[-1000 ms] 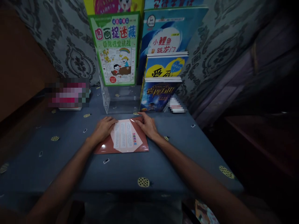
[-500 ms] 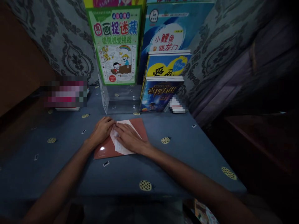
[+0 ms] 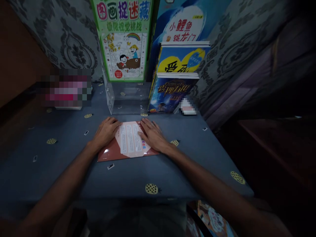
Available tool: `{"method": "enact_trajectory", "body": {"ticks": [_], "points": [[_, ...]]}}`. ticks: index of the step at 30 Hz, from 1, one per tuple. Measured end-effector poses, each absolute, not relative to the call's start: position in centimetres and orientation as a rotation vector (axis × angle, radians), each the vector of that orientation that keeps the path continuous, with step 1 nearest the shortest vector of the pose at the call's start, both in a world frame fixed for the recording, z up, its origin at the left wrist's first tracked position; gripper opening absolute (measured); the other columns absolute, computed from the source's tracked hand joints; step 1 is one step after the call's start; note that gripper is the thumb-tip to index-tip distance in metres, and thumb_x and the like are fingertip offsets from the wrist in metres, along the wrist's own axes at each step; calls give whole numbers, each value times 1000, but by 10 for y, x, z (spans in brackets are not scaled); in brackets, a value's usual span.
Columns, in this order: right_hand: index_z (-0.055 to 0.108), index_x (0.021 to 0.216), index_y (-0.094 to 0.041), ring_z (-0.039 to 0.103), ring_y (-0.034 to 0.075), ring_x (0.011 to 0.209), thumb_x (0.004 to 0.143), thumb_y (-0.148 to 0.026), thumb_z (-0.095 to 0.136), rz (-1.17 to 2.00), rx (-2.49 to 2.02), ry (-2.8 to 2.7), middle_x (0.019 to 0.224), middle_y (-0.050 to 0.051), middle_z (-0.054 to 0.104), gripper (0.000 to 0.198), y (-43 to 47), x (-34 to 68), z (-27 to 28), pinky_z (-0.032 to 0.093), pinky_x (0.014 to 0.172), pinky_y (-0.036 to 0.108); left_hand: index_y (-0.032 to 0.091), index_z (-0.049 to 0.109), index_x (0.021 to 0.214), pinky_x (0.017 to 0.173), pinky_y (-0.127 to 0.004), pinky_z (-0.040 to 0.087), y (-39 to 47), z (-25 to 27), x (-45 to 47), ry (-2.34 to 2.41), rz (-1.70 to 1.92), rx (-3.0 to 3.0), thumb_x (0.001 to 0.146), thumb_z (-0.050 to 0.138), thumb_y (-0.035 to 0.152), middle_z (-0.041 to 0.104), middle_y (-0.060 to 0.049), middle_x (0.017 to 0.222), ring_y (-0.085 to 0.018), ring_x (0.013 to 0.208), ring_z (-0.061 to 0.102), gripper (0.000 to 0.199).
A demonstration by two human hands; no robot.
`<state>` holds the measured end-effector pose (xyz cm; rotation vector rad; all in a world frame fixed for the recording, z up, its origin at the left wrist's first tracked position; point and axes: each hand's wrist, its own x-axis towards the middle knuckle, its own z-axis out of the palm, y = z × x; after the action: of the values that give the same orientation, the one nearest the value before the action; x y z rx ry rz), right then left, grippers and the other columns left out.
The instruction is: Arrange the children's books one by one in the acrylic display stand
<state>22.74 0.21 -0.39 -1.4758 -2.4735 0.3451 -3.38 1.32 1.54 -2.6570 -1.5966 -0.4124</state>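
Note:
A glossy reddish-brown book point(image 3: 108, 152) with a pale pink, printed middle panel lies flat on the table, its lettering turned sideways. My left hand point(image 3: 106, 130) rests over its upper left corner, fingers stretched toward the far edge. On the right part of the cover lies my right hand point(image 3: 153, 135), palm down with the fingers apart, hiding the far right corner. Neither hand is wrapped round anything.
A clear acrylic rack point(image 3: 110, 98) stands behind the book. It bears a green picture book point(image 3: 124, 49), a blue carp book point(image 3: 184, 23), a yellow-and-blue book point(image 3: 182, 59) and a dark blue book point(image 3: 170, 93). Blurred-out items sit left and right. A patterned cloth point(image 3: 190, 171) covers the table.
My right hand has slid right across the book, uncovering the printed panel. My left hand stays at the upper left corner. The view has tilted down slightly.

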Motion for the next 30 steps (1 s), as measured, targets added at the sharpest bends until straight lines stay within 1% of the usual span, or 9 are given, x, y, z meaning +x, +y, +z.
{"method": "enact_trajectory", "body": {"ticks": [4, 9, 12, 16, 20, 24, 30], "points": [[43, 155, -12, 33, 28, 153, 105, -42, 38, 366, -1433, -2453, 162, 15, 41, 58, 7, 232, -6, 26, 125, 54, 20, 77, 113, 87, -44, 52, 7, 27, -32, -1635, -281, -2586, 98, 44, 19, 70, -13, 112, -30, 104, 60, 36], [47, 152, -11, 37, 27, 151, 105, -38, 39, 389, -1424, -2449, 160, 16, 45, 55, 10, 234, -6, 26, 125, 51, 19, 80, 104, 86, -46, 51, -4, 38, -38, -1663, -86, -2438, 93, 42, 8, 72, -14, 112, -32, 105, 60, 42], [47, 152, -12, 38, 28, 150, 105, -37, 39, 390, -1411, -2440, 160, 16, 45, 55, 9, 234, -5, 26, 124, 52, 19, 81, 103, 86, -46, 51, -9, 41, -45, -1725, -44, -2380, 91, 43, 8, 73, -13, 111, -33, 104, 61, 41], [47, 152, -11, 37, 28, 151, 104, -37, 41, 382, -1424, -2435, 160, 16, 45, 55, 9, 233, -5, 26, 124, 51, 19, 79, 110, 85, -45, 53, -11, 40, -50, -1831, -103, -2356, 93, 41, 11, 74, -12, 112, -32, 103, 63, 43], [48, 151, -12, 38, 27, 150, 104, -37, 42, 369, -1419, -2431, 160, 15, 46, 54, 11, 232, -6, 27, 124, 50, 17, 79, 106, 88, -41, 53, -9, 35, -48, -1875, -143, -2358, 93, 41, 13, 73, -14, 111, -31, 105, 64, 40], [48, 151, -10, 39, 27, 149, 104, -35, 45, 365, -1425, -2434, 159, 17, 46, 53, 10, 232, -4, 27, 124, 48, 16, 77, 106, 85, -39, 53, -8, 31, -49, -1868, -226, -2364, 94, 38, 16, 72, -14, 106, -30, 104, 65, 40], [52, 147, -7, 44, 28, 144, 103, -33, 47, 326, -1387, -2437, 155, 18, 51, 52, 8, 232, -2, 30, 121, 46, 16, 76, 103, 84, -43, 53, -7, 26, -54, -1742, -333, -2402, 96, 37, 18, 72, -15, 99, -30, 95, 64, 40]]}}
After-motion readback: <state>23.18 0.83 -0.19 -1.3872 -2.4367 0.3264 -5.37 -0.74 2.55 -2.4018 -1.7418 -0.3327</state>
